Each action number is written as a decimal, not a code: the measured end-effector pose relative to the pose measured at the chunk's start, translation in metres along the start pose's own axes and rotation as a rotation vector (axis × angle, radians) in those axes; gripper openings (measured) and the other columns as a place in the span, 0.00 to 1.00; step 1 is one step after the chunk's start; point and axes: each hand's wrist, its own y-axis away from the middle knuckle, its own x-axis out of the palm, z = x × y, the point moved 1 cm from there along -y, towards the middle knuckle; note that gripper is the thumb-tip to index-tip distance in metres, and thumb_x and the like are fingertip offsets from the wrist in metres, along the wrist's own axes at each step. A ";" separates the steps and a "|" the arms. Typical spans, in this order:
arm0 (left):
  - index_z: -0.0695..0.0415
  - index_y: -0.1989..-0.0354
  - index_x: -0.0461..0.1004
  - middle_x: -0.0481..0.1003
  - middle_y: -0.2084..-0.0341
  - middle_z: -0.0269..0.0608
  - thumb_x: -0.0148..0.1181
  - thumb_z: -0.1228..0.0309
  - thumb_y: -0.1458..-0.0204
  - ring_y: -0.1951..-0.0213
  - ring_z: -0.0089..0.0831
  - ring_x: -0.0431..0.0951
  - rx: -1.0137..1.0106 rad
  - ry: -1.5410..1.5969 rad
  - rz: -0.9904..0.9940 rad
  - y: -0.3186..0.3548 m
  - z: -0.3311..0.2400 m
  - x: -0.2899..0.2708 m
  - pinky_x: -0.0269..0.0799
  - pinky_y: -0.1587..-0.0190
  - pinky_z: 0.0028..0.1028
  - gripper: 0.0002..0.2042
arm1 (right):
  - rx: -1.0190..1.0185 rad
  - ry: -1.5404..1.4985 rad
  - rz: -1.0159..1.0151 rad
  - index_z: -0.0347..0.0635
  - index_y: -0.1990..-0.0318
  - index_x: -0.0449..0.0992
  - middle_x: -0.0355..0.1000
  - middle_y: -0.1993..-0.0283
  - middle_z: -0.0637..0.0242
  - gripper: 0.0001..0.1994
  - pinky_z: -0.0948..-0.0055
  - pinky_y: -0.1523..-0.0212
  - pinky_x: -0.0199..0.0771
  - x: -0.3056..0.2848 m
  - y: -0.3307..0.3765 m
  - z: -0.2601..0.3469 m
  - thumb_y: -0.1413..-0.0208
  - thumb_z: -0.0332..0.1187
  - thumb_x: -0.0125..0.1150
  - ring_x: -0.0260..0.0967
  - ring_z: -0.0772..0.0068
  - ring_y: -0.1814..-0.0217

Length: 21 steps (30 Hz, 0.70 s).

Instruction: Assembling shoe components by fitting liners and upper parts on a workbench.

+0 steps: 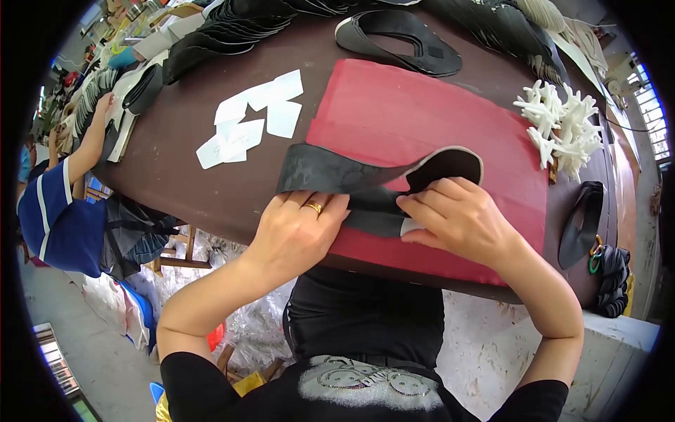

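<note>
Between my two hands is a black shoe upper (337,167), a curved, bendable piece with a thin pale edge at its rounded end. It is held just above a red sheet (415,102) on the table. My left hand (299,224), with a gold ring on one finger, has its fingers curled round the lower left of the piece. Closer to the rounded end, my right hand (455,216) pinches the lower part, where a small pale patch shows by the thumb. The fingertips of both hands are partly hidden behind the material.
White paper slips (253,112) lie on the brown table (169,151). A stack of black uppers (401,41) sits beyond the red sheet. White branching pieces (562,126) stand at right, near a black loop (582,224). Another person in a blue top (60,218) works at left.
</note>
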 end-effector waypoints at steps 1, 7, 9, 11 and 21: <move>0.65 0.53 0.74 0.75 0.67 0.41 0.63 0.72 0.53 0.66 0.32 0.73 -0.060 0.007 -0.019 0.001 0.000 0.004 0.68 0.60 0.25 0.18 | -0.018 0.046 -0.014 0.42 0.56 0.76 0.75 0.56 0.67 0.13 0.73 0.59 0.71 0.004 -0.004 0.001 0.49 0.32 0.64 0.67 0.70 0.62; 0.62 0.53 0.74 0.76 0.68 0.38 0.65 0.72 0.56 0.67 0.32 0.75 -0.216 0.057 -0.052 0.006 0.007 0.019 0.68 0.61 0.25 0.20 | -0.014 0.219 -0.136 0.41 0.58 0.77 0.74 0.59 0.67 0.11 0.76 0.65 0.67 0.030 -0.023 0.001 0.51 0.27 0.63 0.63 0.72 0.68; 0.62 0.53 0.75 0.76 0.68 0.37 0.66 0.71 0.57 0.68 0.32 0.75 -0.232 0.069 -0.050 0.006 0.010 0.018 0.69 0.61 0.26 0.20 | -0.004 0.243 -0.166 0.40 0.59 0.76 0.74 0.59 0.67 0.11 0.77 0.66 0.67 0.031 -0.027 0.004 0.51 0.26 0.62 0.62 0.72 0.69; 0.61 0.54 0.75 0.76 0.68 0.37 0.66 0.71 0.57 0.67 0.32 0.75 -0.211 0.061 -0.045 0.005 0.013 0.014 0.68 0.60 0.25 0.19 | 0.028 0.303 -0.162 0.39 0.59 0.76 0.74 0.58 0.66 0.11 0.77 0.67 0.66 0.024 -0.028 0.015 0.52 0.26 0.62 0.62 0.72 0.70; 0.57 0.57 0.77 0.76 0.67 0.36 0.65 0.72 0.58 0.65 0.33 0.73 -0.220 0.050 0.022 0.000 0.013 0.018 0.67 0.60 0.25 0.17 | 0.056 0.274 0.002 0.35 0.56 0.75 0.75 0.60 0.65 0.14 0.77 0.67 0.66 0.021 -0.051 0.003 0.53 0.26 0.62 0.61 0.70 0.72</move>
